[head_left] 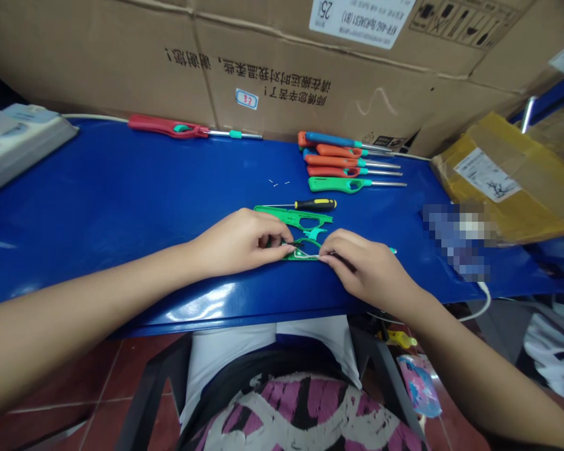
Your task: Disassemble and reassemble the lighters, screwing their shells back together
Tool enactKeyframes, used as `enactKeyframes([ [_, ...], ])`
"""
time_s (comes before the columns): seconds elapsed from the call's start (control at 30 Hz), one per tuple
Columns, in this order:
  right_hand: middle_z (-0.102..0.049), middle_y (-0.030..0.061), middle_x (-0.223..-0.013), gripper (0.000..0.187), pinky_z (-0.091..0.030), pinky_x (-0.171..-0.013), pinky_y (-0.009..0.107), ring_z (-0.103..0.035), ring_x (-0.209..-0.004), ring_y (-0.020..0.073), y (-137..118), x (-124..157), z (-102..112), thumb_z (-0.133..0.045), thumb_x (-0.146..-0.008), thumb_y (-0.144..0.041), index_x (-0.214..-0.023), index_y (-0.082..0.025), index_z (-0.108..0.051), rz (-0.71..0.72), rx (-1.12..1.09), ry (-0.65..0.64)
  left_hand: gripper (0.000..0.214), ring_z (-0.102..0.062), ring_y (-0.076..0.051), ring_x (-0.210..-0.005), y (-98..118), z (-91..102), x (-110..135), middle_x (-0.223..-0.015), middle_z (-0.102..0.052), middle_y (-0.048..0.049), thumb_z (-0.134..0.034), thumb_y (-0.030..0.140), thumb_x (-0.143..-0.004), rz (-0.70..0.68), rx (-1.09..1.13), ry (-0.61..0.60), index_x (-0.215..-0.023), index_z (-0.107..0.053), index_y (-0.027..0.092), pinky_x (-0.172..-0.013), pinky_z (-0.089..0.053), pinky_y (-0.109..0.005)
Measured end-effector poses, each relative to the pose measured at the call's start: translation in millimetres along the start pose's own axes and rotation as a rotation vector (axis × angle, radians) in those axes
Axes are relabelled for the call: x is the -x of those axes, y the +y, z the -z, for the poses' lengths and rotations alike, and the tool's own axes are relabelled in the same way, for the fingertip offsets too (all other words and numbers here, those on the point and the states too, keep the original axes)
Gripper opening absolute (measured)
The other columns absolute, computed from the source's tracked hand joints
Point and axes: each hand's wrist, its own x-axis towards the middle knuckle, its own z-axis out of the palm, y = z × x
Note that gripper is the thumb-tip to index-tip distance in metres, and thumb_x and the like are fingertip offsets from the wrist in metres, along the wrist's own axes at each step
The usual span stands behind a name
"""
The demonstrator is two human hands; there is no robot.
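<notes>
An opened green gas lighter lies in front of me. One half of its casing (305,259) is under my hands, with a thin white tube or wire (305,255) and a small black part in it. My left hand (244,241) is closed at the casing's left end, thumb and forefinger pinching by the black part. My right hand (364,266) pinches the thin white strand at its right end. Just beyond lies the other green casing half (294,217), with a turquoise trigger piece (314,233) between the halves. What is under my fingertips is partly hidden.
Behind the casing lies a black-and-yellow screwdriver (316,205), with tiny screws (276,185) further back. Several lighters (341,184) are stacked at the back right; a red lighter (169,127) lies by the cardboard box (263,62). A power strip (23,138) stands left, a taped parcel (512,181) right.
</notes>
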Motion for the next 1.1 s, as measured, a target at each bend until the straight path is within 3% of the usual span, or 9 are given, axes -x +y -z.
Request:
enactKeyframes([
  [0.23,-0.068,0.0062,-0.101,0.01,-0.054,-0.081,0.031,-0.067,-0.093,0.0173,6,8,-7,-0.053,-0.101,-0.018,-0.098,-0.022,-0.061,0.043,-0.098,0.175,0.016,-0.06,-0.009,-0.061,0,-0.3,0,-0.075,-0.07,0.0005,-0.068,0.029,-0.092,0.029,0.011,0.01,-0.095,-0.076,0.016,-0.057,-0.043,-0.02],
  [0.47,-0.065,0.0076,-0.11,0.015,-0.053,-0.07,0.03,-0.067,-0.088,0.0176,6,14,-1,-0.053,-0.1,-0.022,-0.105,-0.023,-0.066,0.091,0.06,0.033,0.018,-0.062,-0.01,-0.065,-2,-0.6,1,-0.083,-0.074,-0.0017,-0.068,0.031,-0.094,0.0,0.011,0.008,-0.1,-0.078,0.017,-0.06,-0.045,-0.021],
  [0.63,-0.066,0.0081,-0.119,0.027,-0.052,-0.064,0.029,-0.068,-0.093,0.0192,4,18,13,-0.056,-0.096,-0.021,-0.123,-0.025,-0.061,-0.057,0.021,0.086,0.018,-0.064,-0.011,-0.067,-4,-1.4,1,-0.084,-0.074,-0.003,-0.068,0.03,-0.095,-0.019,-0.002,0.015,-0.1,-0.078,0.016,-0.061,-0.046,-0.022],
  [0.83,-0.072,0.0065,-0.112,0.015,-0.054,-0.081,0.037,-0.068,-0.1,0.023,18,24,16,-0.058,-0.1,-0.025,-0.113,-0.025,-0.066,-0.052,0.149,0.084,0.016,-0.062,-0.01,-0.065,-4,-1.0,1,-0.078,-0.071,-0.0014,-0.07,0.029,-0.092,-0.014,-0.014,0.011,-0.098,-0.078,0.016,-0.058,-0.045,-0.021],
  [0.97,-0.073,0.0061,-0.101,0.007,-0.052,-0.083,0.04,-0.065,-0.091,0.0221,22,22,13,-0.06,-0.099,-0.022,-0.102,-0.022,-0.066,-0.014,0.068,0.12,0.014,-0.061,-0.009,-0.064,-4,-1.0,1,-0.077,-0.071,-0.0011,-0.071,0.028,-0.091,-0.013,-0.018,0.017,-0.096,-0.078,0.017,-0.057,-0.045,-0.02],
  [1.1,-0.075,0.0068,-0.098,0.01,-0.052,-0.084,0.042,-0.065,-0.091,0.0225,22,23,12,-0.061,-0.098,-0.021,-0.105,-0.022,-0.069,0.038,0.035,0.154,0.015,-0.062,-0.01,-0.064,-5,-1.7,1,-0.077,-0.071,-0.0015,-0.07,0.029,-0.091,-0.003,-0.019,0.024,-0.096,-0.078,0.017,-0.057,-0.045,-0.021],
])
